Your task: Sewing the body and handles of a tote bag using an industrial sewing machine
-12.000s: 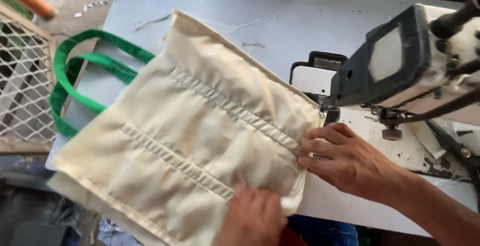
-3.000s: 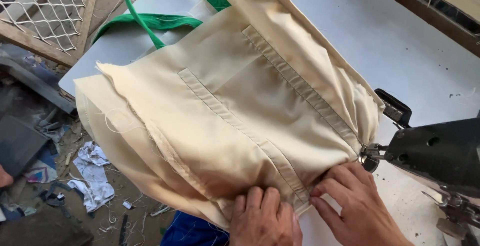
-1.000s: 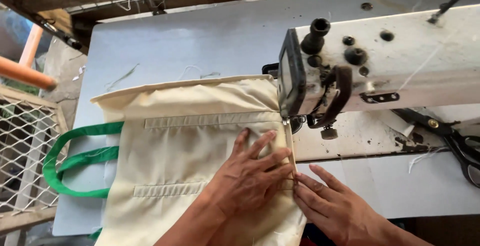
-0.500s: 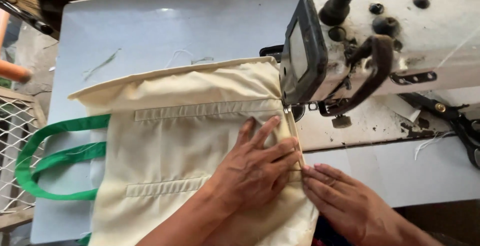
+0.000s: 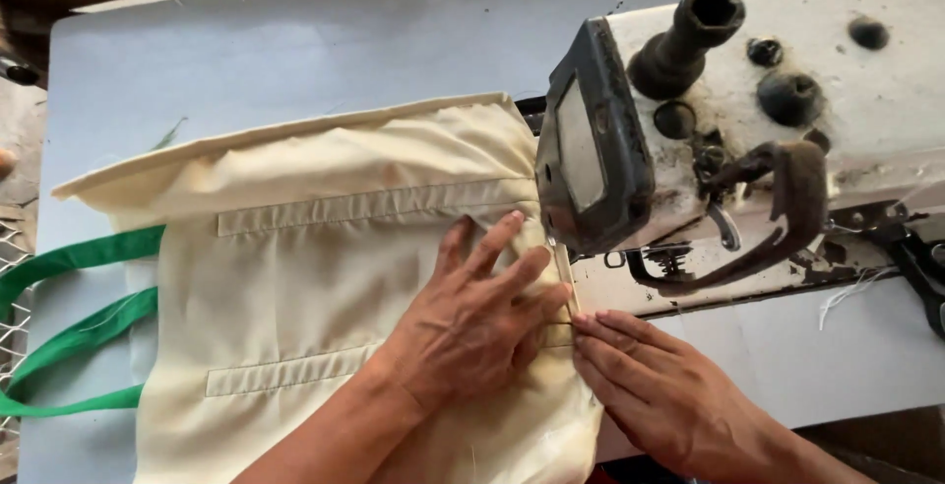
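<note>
Where the cream fabric bag (image 5: pixel 325 287) lies flat on the pale tabletop (image 5: pixel 295 41), its right edge is tucked under the head of the sewing machine (image 5: pixel 748 120). The left hand (image 5: pixel 472 331) is spread palm down on the cloth just left of the needle area, fingers extended and slightly fanned, so that nothing is clasped; the fabric is only pressed flat. The right hand (image 5: pixel 660 395) is laid beside it, fingertips touching the bag's edge near a narrow strip of cloth (image 5: pixel 565 282) that runs toward the presser foot; its grip is likewise open, with no pinch that can be made out.

Two stitched bands (image 5: pixel 364 206) are seen across the bag, and loose folds are gathered near its upper right corner. The cloth is judged to be light, soft and limp, likely to wrinkle or slide over the smooth tabletop unless held down; it is best controlled with flat palms close to the seam line, or pinched at the doubled hem where it is thicker and stiffer.

Green handles (image 5: pixel 69 336) trail off the bag's left side toward the tabletop's edge. Beyond that edge, a bit of wire mesh (image 5: pixel 12 248) is visible at the far left, and loose white threads (image 5: pixel 847 292) hang below the machine's body.
</note>
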